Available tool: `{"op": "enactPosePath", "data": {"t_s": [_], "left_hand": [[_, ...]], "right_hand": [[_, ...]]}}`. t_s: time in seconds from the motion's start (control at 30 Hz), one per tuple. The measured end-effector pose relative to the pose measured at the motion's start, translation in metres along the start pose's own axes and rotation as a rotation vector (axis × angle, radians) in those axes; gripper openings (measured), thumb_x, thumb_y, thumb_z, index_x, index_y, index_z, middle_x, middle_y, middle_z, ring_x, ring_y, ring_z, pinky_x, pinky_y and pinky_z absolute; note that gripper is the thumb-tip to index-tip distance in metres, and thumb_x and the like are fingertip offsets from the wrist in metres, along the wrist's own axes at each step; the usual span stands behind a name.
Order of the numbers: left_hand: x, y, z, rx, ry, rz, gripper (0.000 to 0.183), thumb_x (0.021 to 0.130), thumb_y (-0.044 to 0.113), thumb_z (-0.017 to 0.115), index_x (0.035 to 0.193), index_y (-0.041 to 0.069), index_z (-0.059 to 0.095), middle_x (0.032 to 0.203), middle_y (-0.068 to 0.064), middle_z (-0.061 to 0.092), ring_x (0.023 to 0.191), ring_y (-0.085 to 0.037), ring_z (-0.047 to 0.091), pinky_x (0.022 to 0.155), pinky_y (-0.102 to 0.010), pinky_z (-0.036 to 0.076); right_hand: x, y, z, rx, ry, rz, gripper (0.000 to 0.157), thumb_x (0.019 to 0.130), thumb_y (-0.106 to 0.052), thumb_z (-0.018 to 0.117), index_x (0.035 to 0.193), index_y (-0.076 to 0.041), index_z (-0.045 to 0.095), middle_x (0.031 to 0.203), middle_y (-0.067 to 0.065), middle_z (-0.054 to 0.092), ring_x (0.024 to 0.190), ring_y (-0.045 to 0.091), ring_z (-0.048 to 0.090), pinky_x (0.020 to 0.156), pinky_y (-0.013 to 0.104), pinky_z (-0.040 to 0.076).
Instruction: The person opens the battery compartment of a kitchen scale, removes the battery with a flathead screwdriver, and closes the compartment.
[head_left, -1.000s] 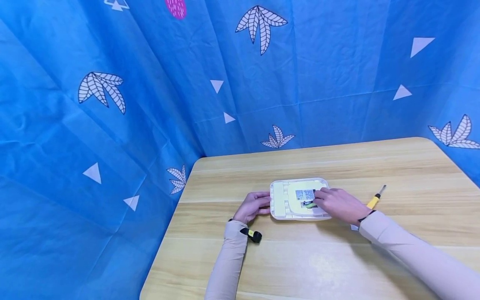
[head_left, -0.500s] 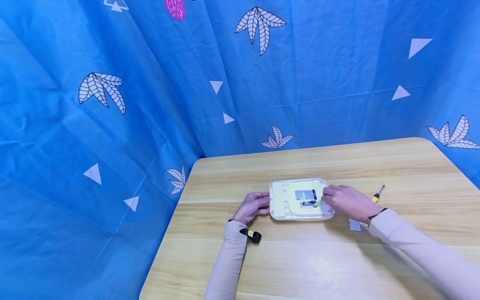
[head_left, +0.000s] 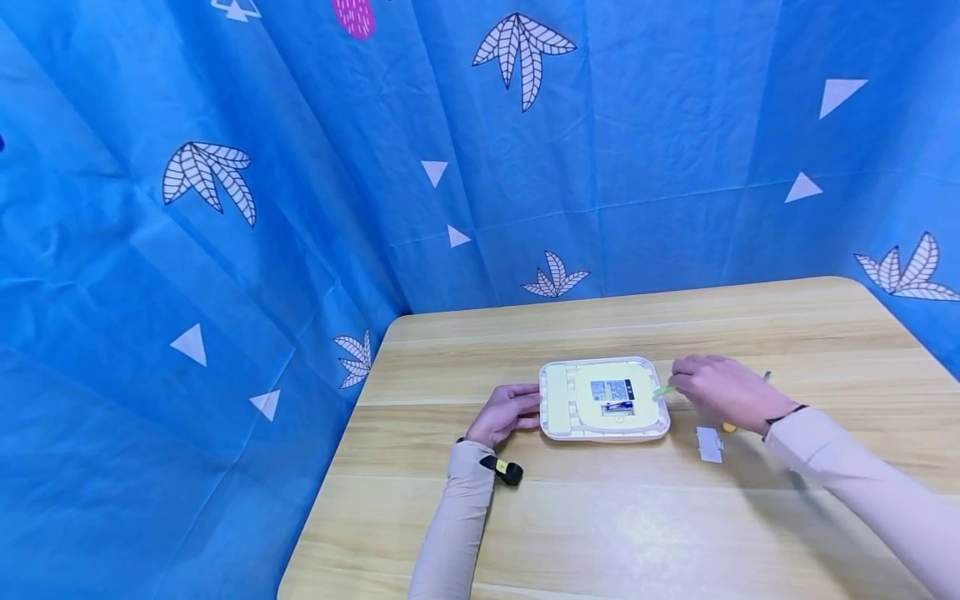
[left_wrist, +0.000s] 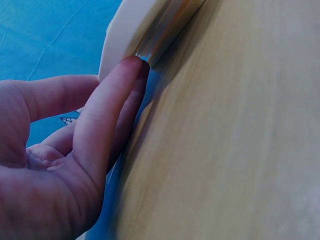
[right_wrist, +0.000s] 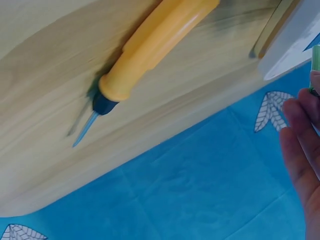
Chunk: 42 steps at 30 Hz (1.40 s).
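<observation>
A white plastic device lies back side up on the table, with a label and a small battery compartment in its back. A blue battery sits in that compartment. My left hand holds the device's left edge; in the left wrist view the thumb and fingers meet its rim. Just right of the device, my right hand pinches a slim green battery over the device's right rim. The green battery shows only partly at the right wrist view's edge.
A yellow-handled screwdriver lies on the table beneath the right hand, mostly hidden in the head view. A small pale cover lies right of the device. Blue patterned curtain hangs behind and left of the table.
My right hand has lifted the green battery out of the compartment and carried it right, past the device's edge. The pale cover has come into view. My left hand has stayed put.
</observation>
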<state>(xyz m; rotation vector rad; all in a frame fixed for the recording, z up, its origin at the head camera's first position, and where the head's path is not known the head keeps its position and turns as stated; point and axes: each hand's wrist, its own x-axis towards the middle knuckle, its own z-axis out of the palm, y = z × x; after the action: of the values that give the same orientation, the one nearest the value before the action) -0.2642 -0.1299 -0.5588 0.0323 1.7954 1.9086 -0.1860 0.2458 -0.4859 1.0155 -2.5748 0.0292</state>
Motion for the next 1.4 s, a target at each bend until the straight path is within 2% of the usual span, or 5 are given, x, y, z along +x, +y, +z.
{"op": "enactPosePath", "data": {"t_s": [0.17, 0.53, 0.77, 1.0, 1.4], "left_hand": [[0.001, 0.0, 0.0, 0.016, -0.01, 0.01, 0.042, 0.101, 0.002, 0.061, 0.141, -0.009, 0.055, 0.129, -0.023, 0.07, 0.103, -0.018, 0.074, 0.083, -0.028, 0.067], [0.0, -0.001, -0.002, 0.019, -0.034, 0.041, 0.042, 0.101, 0.003, 0.062, 0.14, -0.011, 0.055, 0.128, -0.023, 0.071, 0.102, -0.021, 0.075, 0.088, -0.033, 0.066], [0.0, 0.001, 0.0, 0.014, -0.003, 0.0, 0.042, 0.101, 0.002, 0.062, 0.141, -0.008, 0.055, 0.133, -0.026, 0.067, 0.104, -0.022, 0.075, 0.089, -0.033, 0.066], [-0.002, 0.001, 0.002, 0.012, -0.005, 0.007, 0.041, 0.101, 0.002, 0.061, 0.14, -0.01, 0.055, 0.13, -0.025, 0.068, 0.1, -0.019, 0.074, 0.087, -0.032, 0.067], [-0.003, 0.002, -0.001, 0.005, -0.005, 0.007, 0.041, 0.1, 0.003, 0.063, 0.14, -0.008, 0.057, 0.13, -0.024, 0.069, 0.099, -0.019, 0.075, 0.087, -0.032, 0.067]], "right_hand": [[-0.004, 0.01, -0.002, 0.036, -0.015, 0.07, 0.007, 0.087, -0.003, 0.077, 0.092, -0.008, 0.078, 0.085, 0.0, 0.067, 0.076, 0.015, 0.063, 0.069, 0.037, 0.064], [-0.011, 0.029, -0.003, 0.083, -0.069, 0.164, 0.012, 0.088, -0.001, 0.074, 0.084, -0.013, 0.073, 0.074, -0.008, 0.052, 0.066, 0.006, 0.044, 0.056, 0.027, 0.049], [-0.014, 0.043, 0.002, 0.097, -0.104, 0.22, 0.016, 0.088, 0.001, 0.071, 0.08, -0.013, 0.07, 0.075, -0.007, 0.052, 0.066, 0.009, 0.046, 0.056, 0.027, 0.047], [-0.017, 0.056, 0.011, 0.101, -0.156, 0.292, 0.014, 0.091, -0.001, 0.07, 0.08, -0.011, 0.071, 0.074, -0.003, 0.055, 0.064, 0.011, 0.049, 0.055, 0.033, 0.052], [-0.023, 0.069, 0.026, 0.103, -0.179, 0.346, 0.012, 0.09, -0.002, 0.068, 0.08, -0.01, 0.07, 0.075, -0.001, 0.058, 0.063, 0.014, 0.051, 0.05, 0.038, 0.051]]}}
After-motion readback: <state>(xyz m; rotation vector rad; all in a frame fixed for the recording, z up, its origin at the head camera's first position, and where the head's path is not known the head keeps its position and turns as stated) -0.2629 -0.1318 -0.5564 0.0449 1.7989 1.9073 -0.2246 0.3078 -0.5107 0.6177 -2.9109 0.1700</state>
